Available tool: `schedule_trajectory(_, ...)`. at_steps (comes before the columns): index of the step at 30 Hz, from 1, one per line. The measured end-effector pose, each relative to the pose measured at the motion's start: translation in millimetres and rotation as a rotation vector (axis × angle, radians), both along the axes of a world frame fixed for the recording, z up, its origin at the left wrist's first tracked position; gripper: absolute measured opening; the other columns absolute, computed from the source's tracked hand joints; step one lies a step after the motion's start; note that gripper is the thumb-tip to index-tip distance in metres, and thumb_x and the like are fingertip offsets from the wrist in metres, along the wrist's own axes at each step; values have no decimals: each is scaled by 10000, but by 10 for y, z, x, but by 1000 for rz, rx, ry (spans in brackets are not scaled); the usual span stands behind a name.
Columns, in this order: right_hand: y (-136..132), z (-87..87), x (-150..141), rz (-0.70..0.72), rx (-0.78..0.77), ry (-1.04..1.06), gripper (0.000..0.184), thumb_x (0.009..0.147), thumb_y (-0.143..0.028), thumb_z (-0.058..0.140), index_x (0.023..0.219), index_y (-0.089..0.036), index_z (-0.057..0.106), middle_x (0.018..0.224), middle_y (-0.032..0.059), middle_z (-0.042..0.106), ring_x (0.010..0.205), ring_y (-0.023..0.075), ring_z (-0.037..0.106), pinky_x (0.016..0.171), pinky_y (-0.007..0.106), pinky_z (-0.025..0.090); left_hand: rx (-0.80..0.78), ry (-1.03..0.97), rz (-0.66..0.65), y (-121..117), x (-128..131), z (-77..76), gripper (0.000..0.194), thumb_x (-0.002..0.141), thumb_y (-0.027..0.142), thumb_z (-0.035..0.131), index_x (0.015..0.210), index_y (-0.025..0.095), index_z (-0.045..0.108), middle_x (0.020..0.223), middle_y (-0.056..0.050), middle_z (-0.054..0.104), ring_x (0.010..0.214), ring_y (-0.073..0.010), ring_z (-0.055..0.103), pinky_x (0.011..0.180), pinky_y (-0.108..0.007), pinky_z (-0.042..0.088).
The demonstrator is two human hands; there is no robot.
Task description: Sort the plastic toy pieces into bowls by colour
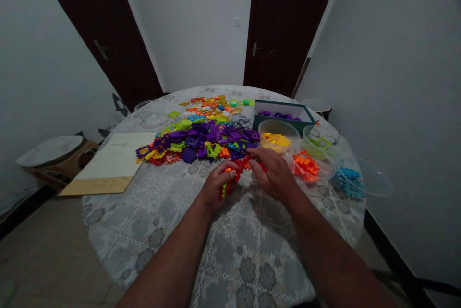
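My left hand point(217, 184) is closed around a small cluster of plastic building pieces point(236, 175), mostly red with some green and orange. Just to its right, my right hand point(272, 169) pinches a red building piece point(245, 160) at its fingertips, close to the cluster; whether the two are joined I cannot tell. Beyond both hands spreads a large pile of mixed building pieces point(212, 136), purple on top, with yellow, green, orange and blue around it. Parts of what each hand holds are hidden by the fingers.
Clear tubs on the right hold yellow pieces point(275, 141), orange pieces point(306, 166) and blue pieces point(348, 182). Behind them stands a dark green box point(306, 115) with purple pieces. Glasses point(329, 136) lie near the right edge. A paper sheet on board point(111, 156) overhangs the left edge.
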State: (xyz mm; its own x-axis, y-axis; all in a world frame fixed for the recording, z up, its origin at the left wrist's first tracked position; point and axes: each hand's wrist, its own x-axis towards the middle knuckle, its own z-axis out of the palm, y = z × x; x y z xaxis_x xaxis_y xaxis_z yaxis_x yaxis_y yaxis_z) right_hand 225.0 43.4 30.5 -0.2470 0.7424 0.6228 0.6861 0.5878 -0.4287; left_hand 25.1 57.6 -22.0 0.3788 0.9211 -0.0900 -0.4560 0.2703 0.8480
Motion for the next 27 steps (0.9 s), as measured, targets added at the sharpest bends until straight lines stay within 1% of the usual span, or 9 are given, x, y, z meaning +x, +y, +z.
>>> schedule_trajectory(5, -32, -32, -113, 16, -69, -12, 162, 1018, -237, 593, 1118, -196, 714, 1028, 96, 750, 967, 253, 676, 878, 394, 519, 2, 14, -57, -20, 10, 16, 281, 770, 345, 823, 952, 183, 684, 671, 27, 576, 490, -79, 435, 451, -199, 329)
schedule_trajectory(7, -29, -12, -122, -7, -87, 36, 141, 1003, -205, 588, 1063, -200, 716, 995, 81, 745, 922, 230, 675, 839, 362, 510, -15, -10, -47, -13, 1, 20, 277, 794, 343, 804, 992, 183, 693, 644, 40, 547, 489, -80, 431, 446, -191, 331)
schedule_trajectory(9, -22, 23, -104, -43, -100, 106, 136, 985, -190, 590, 1031, -201, 717, 956, 64, 743, 872, 209, 676, 809, 340, 502, -33, -43, -37, 4, -11, 18, 279, 816, 327, 785, 1036, 178, 701, 688, 32, 579, 500, -76, 434, 443, -187, 348)
schedule_trajectory(11, -5, 58, -54, -75, -118, 184, 129, 971, -201, 597, 1007, -206, 721, 904, 42, 743, 827, 195, 675, 782, 322, 497, -58, -78, -20, 26, -23, 10, 282, 822, 302, 773, 1061, 171, 701, 852, -4, 670, 512, -64, 443, 440, -192, 383)
schedule_trajectory(13, 28, 78, 33, -97, -150, 254, 132, 968, -237, 602, 992, -216, 730, 894, 30, 751, 804, 186, 676, 766, 307, 498, -91, -116, -3, 50, -33, -5, 292, 818, 287, 760, 1077, 164, 701, 1006, -37, 707, 512, -53, 449, 430, -201, 407)
schedule_trajectory(17, 133, 72, 300, -234, -163, 353, 172, 958, -325, 606, 977, -222, 742, 875, 24, 756, 767, 186, 671, 739, 303, 497, -168, -170, -5, 87, -36, -27, 318, 836, 281, 707, 1120, 136, 699, 965, -56, 704, 493, -70, 461, 394, -214, 406)
schedule_trajectory(21, 210, 57, 576, -415, -127, 306, 195, 920, -320, 594, 927, -207, 752, 791, 24, 729, 711, 191, 638, 696, 307, 459, -213, -179, -26, 89, -16, -25, 337, 868, 260, 673, 1183, 141, 686, 945, -65, 719, 472, -73, 466, 386, -210, 399)
schedule_trajectory(24, 228, 43, 710, -433, -159, 212, 206, 905, -303, 579, 905, -203, 760, 766, 25, 721, 695, 191, 628, 680, 307, 440, -186, -151, -31, 76, -3, -13, 364, 876, 252, 684, 1222, 139, 688, 997, -91, 747, 479, -71, 481, 392, -203, 395)
schedule_trajectory(27, 242, 16, 761, -436, -183, 139, 244, 903, -296, 569, 988, -192, 773, 762, 26, 712, 691, 195, 633, 694, 318, 447, -162, -121, -26, 57, 2, 7, 404, 858, 235, 707, 1246, 122, 692, 1054, -123, 765, 489, -70, 493, 404, -202, 406)
